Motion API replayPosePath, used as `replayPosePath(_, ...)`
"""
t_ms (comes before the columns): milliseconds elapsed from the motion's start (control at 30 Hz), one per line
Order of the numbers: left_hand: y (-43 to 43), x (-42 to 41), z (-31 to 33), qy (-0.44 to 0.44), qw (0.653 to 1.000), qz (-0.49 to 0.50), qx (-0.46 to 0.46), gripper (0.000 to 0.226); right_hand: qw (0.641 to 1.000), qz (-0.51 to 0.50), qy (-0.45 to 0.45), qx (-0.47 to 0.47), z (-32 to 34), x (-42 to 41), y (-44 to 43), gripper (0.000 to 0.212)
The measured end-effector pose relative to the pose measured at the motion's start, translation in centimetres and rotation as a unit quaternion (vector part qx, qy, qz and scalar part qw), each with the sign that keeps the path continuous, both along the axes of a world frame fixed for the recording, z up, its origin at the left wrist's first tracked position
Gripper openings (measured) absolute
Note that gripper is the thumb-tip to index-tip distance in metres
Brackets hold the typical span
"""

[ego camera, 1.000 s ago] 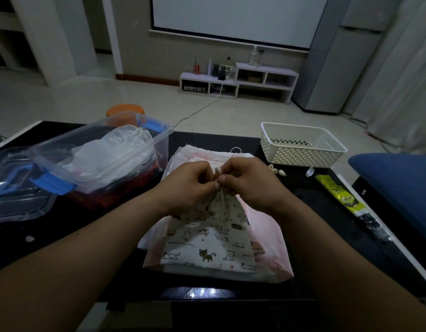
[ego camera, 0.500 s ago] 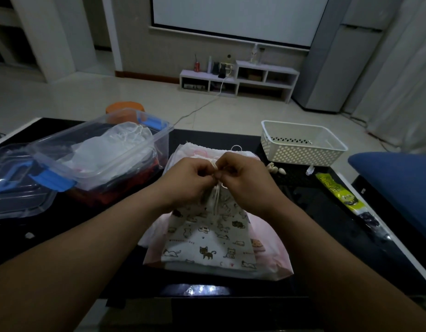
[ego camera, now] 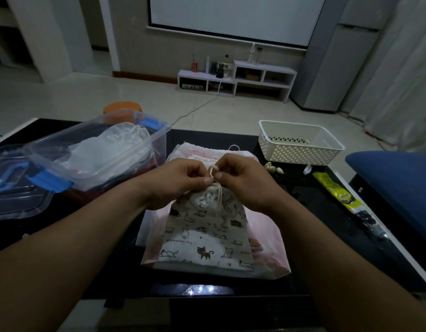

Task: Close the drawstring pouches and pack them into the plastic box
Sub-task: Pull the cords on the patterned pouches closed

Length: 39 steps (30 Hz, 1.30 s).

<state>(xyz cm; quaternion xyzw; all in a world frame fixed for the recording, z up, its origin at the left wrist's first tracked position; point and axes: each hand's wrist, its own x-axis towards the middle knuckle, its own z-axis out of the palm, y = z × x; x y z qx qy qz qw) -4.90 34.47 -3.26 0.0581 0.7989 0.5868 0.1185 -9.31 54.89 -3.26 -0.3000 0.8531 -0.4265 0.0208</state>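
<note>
at the left edge of the frame a clear lid (ego camera: 13,192) with a blue clip lies flat on the worktop (ego camera: 303,185), close beside the left forearm. just right of it the plastic box (ego camera: 145,142) stands open with white pouches (ego camera: 106,149) heaped inside. its near left corner overlaps the lid in this view. its right wall is near the left hand (ego camera: 176,188), with a narrow gap of dark surface between them.

in the centre the cat-print pouch (ego camera: 204,233) lies on a stack of pink pouches (ego camera: 269,238), its bottom edge toward the near edge of the worktop and its neck gathered tight. both hands meet over that neck. the left hand's fingers (ego camera: 206,180) pinch the drawstring (ego camera: 218,197), and the right hand (ego camera: 247,185) has its fingers (ego camera: 220,174) clamped on the same cord, the knuckles nearly touching.

right of the stack a wide patch of glossy black worktop runs to the white-trimmed right edge. toward the far right corner stands a white perforated basket (ego camera: 300,144), with a few small shells (ego camera: 274,167) just in front of it. a yellow-green packet (ego camera: 336,190) lies along the right edge, and a blue cushion (ego camera: 393,185) sits beyond it.

behind the worktop an orange stool (ego camera: 122,107) shows past the box. beyond it are a pale tiled floor (ego camera: 63,97), a low white shelf unit (ego camera: 238,77) against the wall and a projection screen (ego camera: 231,15) above it.
</note>
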Motion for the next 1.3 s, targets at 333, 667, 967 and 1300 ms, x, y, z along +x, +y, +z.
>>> replayPosePath(333, -0.2, -0.5, -1.1, -0.023, 0.997, 0.017, 0.065, 0.016, 0.999, -0.007, -0.007, -0.032, 0.1, 0.2, 0.1, 0.003)
replayPosePath(667, -0.4, -0.2, -2.5, 0.189, 0.945, 0.072, -0.256, 0.016, 0.999, -0.048, 0.016, -0.017, -0.4, 0.3, 0.2, 0.008)
replayPosePath(967, -1.1, -0.2, -4.4, 0.227, 0.931, 0.1, -0.269, 0.016, 0.997, -0.065, -0.032, -0.005, -1.3, 0.9, -0.9, 0.007)
replayPosePath(1300, 0.1, -0.3, -2.7, 0.055, 0.989, 0.139, -0.003, 0.055, 0.993, -0.044, -0.103, -0.027, -1.3, -0.3, -0.2, 0.013)
